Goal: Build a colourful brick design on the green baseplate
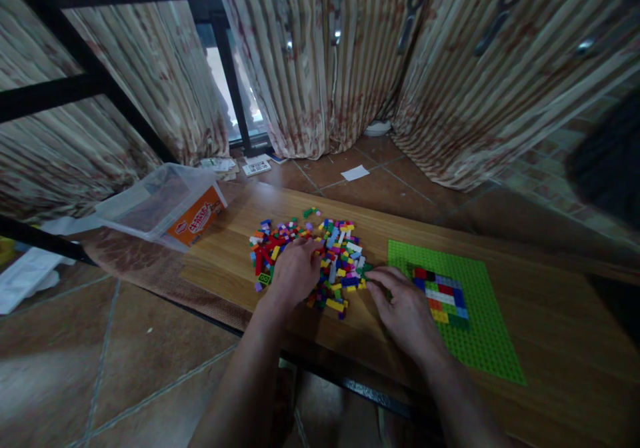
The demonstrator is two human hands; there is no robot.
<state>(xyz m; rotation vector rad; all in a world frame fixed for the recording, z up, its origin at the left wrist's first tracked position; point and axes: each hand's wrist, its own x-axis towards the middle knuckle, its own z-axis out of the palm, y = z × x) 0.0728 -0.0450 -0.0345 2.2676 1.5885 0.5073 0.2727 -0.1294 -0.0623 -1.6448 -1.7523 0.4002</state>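
Note:
A loose pile of small toy building bricks (345, 261) in many colours lies on the wooden bench. My left hand (295, 273) reaches into the middle of it, fingers curled down together among the bricks; what they grip is hidden. At the pile's right edge, thumb and forefinger of my right hand (403, 305) pinch a dark green brick (365, 270). Just right of that hand lies a bright green studded baseplate (493, 315). A block of joined bricks (443, 295) in red, white, blue, yellow, orange and green is set on the plate, partly behind my right hand.
A clear plastic tub (145, 201) with an orange label stands at the bench's left end. The wooden bench top (300, 201) runs across the view. Papers (257, 166) lie on the tiled floor before striped curtains (310, 81). Black metal bars (120, 118) cross the left side.

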